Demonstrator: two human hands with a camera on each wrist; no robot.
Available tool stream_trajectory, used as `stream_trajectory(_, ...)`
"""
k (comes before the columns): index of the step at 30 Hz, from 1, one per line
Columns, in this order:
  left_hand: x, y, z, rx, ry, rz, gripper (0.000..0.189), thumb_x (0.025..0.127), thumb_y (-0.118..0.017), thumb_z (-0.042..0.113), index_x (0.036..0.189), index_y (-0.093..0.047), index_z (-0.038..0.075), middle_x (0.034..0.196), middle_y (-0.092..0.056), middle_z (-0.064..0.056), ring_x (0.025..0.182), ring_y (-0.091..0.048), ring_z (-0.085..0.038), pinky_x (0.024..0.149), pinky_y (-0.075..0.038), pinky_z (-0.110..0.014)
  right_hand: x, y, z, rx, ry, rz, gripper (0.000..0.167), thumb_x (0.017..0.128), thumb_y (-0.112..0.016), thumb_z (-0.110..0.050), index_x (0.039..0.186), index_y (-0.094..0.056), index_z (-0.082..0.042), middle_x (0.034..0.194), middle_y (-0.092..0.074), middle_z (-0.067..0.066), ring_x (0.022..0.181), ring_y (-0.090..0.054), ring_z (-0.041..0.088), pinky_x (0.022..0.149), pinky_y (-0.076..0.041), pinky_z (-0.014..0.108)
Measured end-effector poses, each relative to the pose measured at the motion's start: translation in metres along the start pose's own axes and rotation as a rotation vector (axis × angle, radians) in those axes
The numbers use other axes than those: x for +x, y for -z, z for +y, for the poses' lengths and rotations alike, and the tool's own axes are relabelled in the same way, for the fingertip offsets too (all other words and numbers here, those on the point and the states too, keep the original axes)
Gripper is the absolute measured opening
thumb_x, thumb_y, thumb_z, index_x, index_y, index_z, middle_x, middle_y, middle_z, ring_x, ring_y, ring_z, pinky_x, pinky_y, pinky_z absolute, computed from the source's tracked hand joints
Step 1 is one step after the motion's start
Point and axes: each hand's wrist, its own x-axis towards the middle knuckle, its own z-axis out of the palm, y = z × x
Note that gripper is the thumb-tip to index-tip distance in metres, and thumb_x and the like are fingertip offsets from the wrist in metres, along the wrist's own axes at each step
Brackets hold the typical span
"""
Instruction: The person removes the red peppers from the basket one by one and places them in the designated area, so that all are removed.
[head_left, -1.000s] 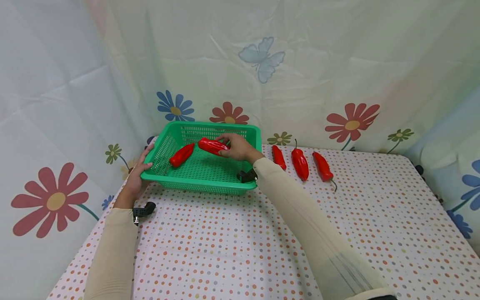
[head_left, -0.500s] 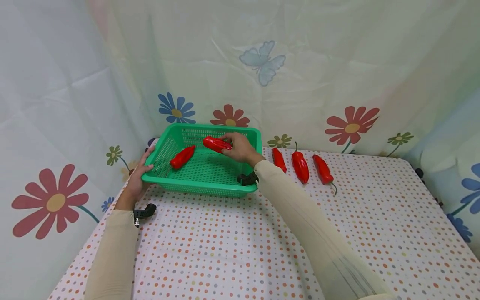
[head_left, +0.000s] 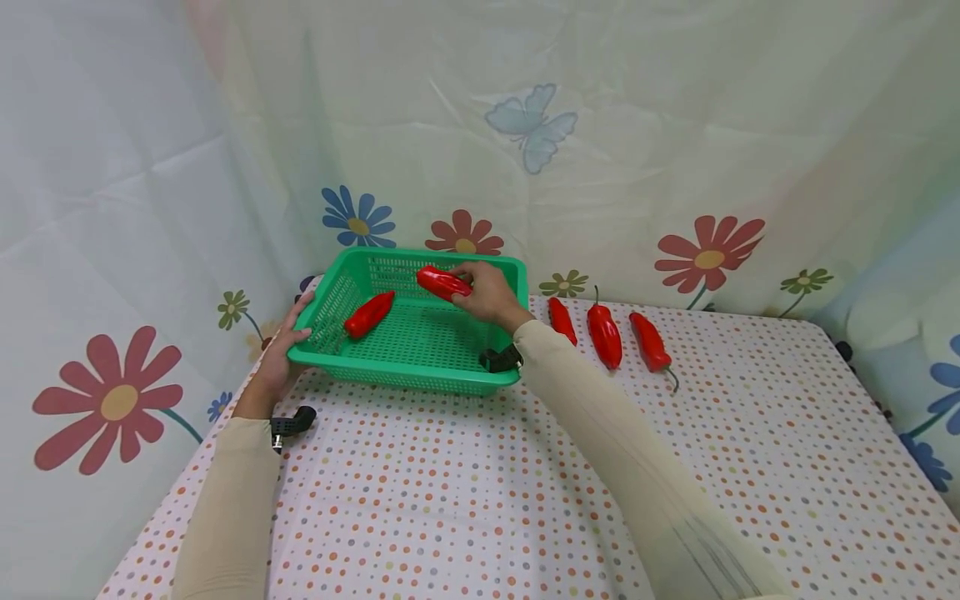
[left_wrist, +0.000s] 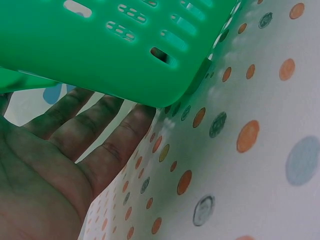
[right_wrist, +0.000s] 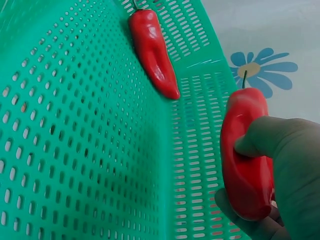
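My right hand (head_left: 486,292) grips a red pepper (head_left: 444,283) over the back right part of a green perforated basket (head_left: 412,371). In the right wrist view, the thumb presses the side of this pepper (right_wrist: 242,170), whose thin green stem points away from the hand. Another red pepper (head_left: 370,315) lies on the basket floor toward the left. At the basket's front left corner, my left hand (head_left: 279,354) holds on, thumb over the rim. Its fingers (left_wrist: 112,150) stretch along the basket's outer side in the left wrist view, their tips partly hidden.
To the right of the basket, three more red peppers lie in a row: one nearest the basket (head_left: 561,320), a middle one (head_left: 604,337) and a right one (head_left: 651,343). A dotted cloth (head_left: 420,492) covers the table. Flowered curtains (head_left: 600,167) hang behind and at the sides.
My right hand has drawn the gripped pepper a little to the right and back above the basket. The left hand stays at the basket's corner, and the other peppers lie as before.
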Motion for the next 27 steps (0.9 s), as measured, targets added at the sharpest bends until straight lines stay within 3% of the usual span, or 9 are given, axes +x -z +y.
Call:
stream_trajectory(10, -0.001, -0.001, 0.001, 0.02, 0.001, 0.0, 0.059, 0.102, -0.026, 0.025, 0.157, -0.01, 0.043, 0.165, 0.002, -0.007, 0.142, -0.018, -0.039, 0.108, -0.023, -0.065, -0.003, 0.01, -0.002, -0.001, -0.016, 0.002, 0.048, 0.09, -0.069, -0.018, 0.136, -0.056, -0.009, 0.125, -0.063, 0.011, 0.109, -0.057, 0.026, 0.089, -0.053, 0.041)
stream_trajectory(17, -0.002, 0.0, 0.002, 0.01, -0.003, -0.003, 0.06, 0.102, -0.025, 0.025, 0.157, -0.009, 0.041, 0.165, 0.003, -0.005, 0.143, -0.016, -0.038, 0.107, -0.023, -0.062, -0.004, 0.017, -0.002, -0.002, 0.025, 0.013, 0.045, 0.091, -0.067, -0.016, 0.134, -0.058, -0.006, 0.122, -0.065, 0.014, 0.106, -0.059, 0.028, 0.088, -0.053, 0.042)
stream_trajectory(24, 0.0, 0.0, 0.001, 0.007, -0.008, -0.004, 0.06, 0.101, -0.026, 0.024, 0.157, -0.012, 0.041, 0.164, 0.001, -0.005, 0.141, -0.019, -0.036, 0.1, -0.033, -0.047, -0.009, 0.029, 0.002, -0.006, -0.015, 0.024, 0.047, 0.091, -0.067, -0.017, 0.135, -0.055, -0.006, 0.125, -0.062, 0.014, 0.109, -0.058, 0.029, 0.09, -0.053, 0.043)
stream_trajectory(27, 0.0, 0.001, 0.001, 0.003, -0.009, -0.005, 0.06, 0.102, -0.027, 0.024, 0.157, -0.012, 0.042, 0.164, 0.0, -0.005, 0.141, -0.019, -0.036, 0.1, -0.033, -0.047, -0.011, 0.035, 0.002, -0.026, -0.033, 0.04, 0.048, 0.091, -0.068, -0.018, 0.135, -0.054, -0.006, 0.125, -0.06, 0.014, 0.11, -0.057, 0.029, 0.092, -0.052, 0.043)
